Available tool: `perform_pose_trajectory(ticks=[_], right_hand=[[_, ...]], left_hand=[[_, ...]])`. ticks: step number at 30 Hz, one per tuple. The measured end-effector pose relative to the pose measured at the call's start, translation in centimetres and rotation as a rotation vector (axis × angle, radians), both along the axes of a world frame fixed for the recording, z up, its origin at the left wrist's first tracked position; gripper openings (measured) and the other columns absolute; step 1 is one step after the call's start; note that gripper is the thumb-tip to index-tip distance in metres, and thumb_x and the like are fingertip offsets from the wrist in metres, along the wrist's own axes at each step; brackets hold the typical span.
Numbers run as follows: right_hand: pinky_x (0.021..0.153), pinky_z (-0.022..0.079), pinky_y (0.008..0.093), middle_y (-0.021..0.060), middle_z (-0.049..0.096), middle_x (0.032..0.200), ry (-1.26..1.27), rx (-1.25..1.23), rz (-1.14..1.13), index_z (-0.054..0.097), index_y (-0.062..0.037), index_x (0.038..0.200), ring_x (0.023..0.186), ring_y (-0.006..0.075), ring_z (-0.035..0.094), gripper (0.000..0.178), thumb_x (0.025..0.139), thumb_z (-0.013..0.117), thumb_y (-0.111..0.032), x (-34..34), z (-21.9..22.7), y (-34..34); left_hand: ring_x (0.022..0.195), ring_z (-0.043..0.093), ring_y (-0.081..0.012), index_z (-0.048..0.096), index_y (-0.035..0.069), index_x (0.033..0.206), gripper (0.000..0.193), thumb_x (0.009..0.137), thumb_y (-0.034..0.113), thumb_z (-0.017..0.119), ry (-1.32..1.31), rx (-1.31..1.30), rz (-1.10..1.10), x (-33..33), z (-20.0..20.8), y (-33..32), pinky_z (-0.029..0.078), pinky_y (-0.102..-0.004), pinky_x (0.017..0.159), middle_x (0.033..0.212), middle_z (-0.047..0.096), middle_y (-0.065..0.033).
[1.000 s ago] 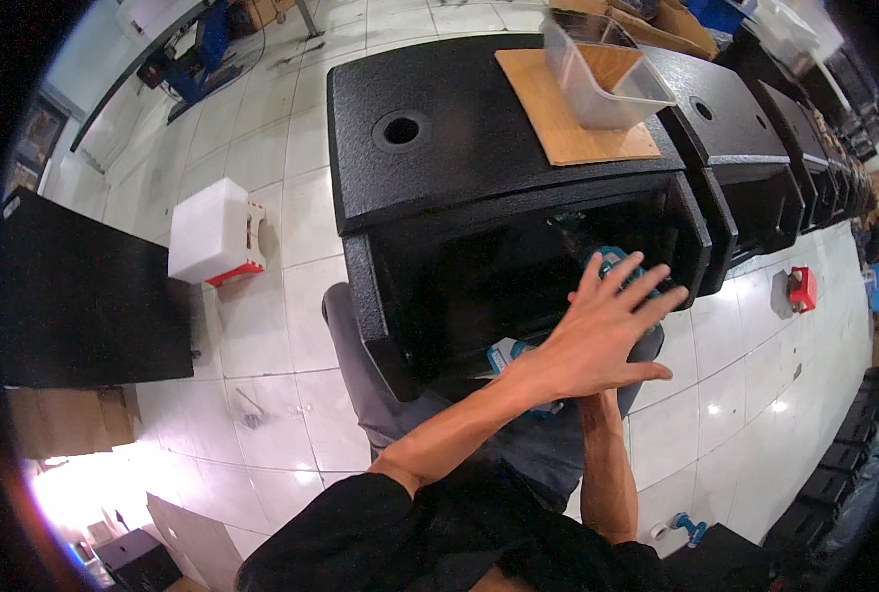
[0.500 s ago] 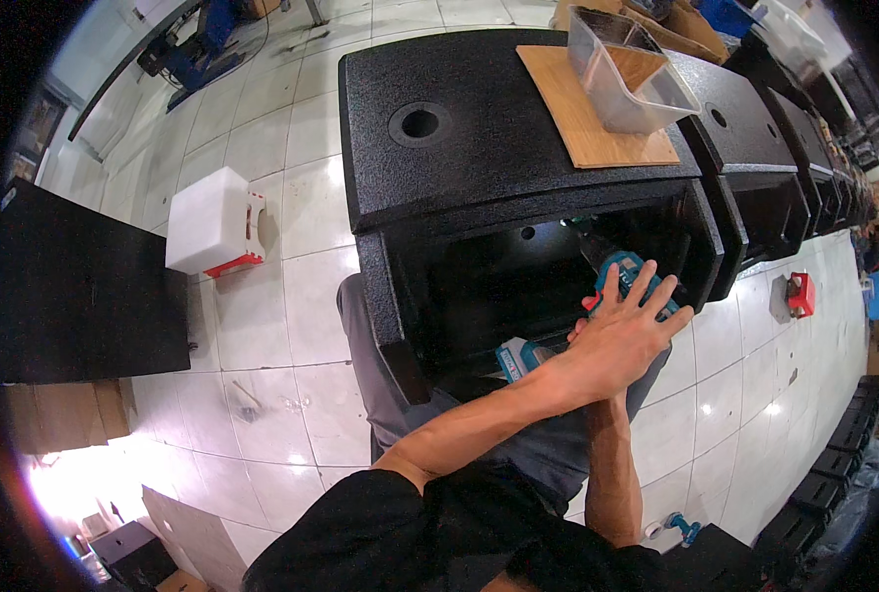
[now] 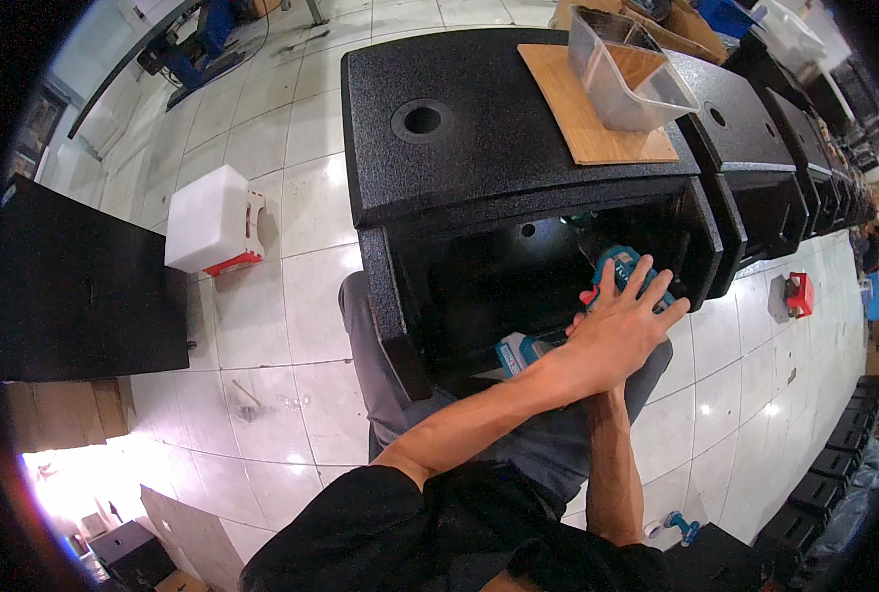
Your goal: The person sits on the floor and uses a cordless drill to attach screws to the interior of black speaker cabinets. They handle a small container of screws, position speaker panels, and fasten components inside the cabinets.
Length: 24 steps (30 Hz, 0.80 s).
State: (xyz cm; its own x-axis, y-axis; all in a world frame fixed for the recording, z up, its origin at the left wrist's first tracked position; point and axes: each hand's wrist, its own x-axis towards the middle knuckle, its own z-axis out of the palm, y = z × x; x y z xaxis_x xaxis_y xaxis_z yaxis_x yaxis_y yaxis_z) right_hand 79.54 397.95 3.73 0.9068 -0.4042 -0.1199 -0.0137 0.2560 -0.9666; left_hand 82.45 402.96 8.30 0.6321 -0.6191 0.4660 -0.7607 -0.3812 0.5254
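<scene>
A large black speaker cabinet [image 3: 518, 148] lies open toward the person; a teal power drill [image 3: 625, 268] sits inside its cavity. The left hand [image 3: 622, 326], fingers spread, lies flat over the drill. The right hand seems hidden beneath it.

Left forearm enters from lower centre and runs diagonally up and to the right, bare from the elbow down, with a dark sleeve covering the upper arm. Left hand [image 3: 622, 321] lies palm down, back of hand to the camera, fingers [image 3: 647, 281] extended and spread, thumb out to the left side. Wrist roughly in line with the forearm. Right forearm rises almost vertically from the lower edge, bare, passing beneath the left wrist. Right hand hidden under the left; its pose and grip cannot be read.
</scene>
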Motion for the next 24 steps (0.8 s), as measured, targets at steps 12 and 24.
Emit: perform_pose_trajectory(ticks=[12,24], right_hand=[[0.090,0.048,0.0307,0.0086,0.057,0.119,0.003,0.000,0.021,0.048,0.0012,0.125,0.106,0.0178,0.057,0.035,0.092,0.057,-0.005,-0.1,0.1,-0.2],[0.090,0.048,0.0306,0.0086,0.057,0.119,0.002,-0.001,0.041,0.048,0.0017,0.125,0.106,0.0180,0.057,0.035,0.092,0.057,-0.004,0.0,-0.2,-0.2]], left_hand=[[0.133,0.034,-0.0387,0.052,0.015,0.128,0.052,0.078,0.020,0.069,-0.007,-0.028,0.037,0.6,0.4,0.3,0.026,-0.0599,0.106,0.136,0.044,-0.0163],[0.133,0.032,-0.0418,0.052,0.014,0.129,0.053,0.078,0.014,0.067,0.067,-0.121,0.036,0.7,-0.1,-0.1,0.026,-0.0642,0.104,0.137,0.043,-0.0199]])
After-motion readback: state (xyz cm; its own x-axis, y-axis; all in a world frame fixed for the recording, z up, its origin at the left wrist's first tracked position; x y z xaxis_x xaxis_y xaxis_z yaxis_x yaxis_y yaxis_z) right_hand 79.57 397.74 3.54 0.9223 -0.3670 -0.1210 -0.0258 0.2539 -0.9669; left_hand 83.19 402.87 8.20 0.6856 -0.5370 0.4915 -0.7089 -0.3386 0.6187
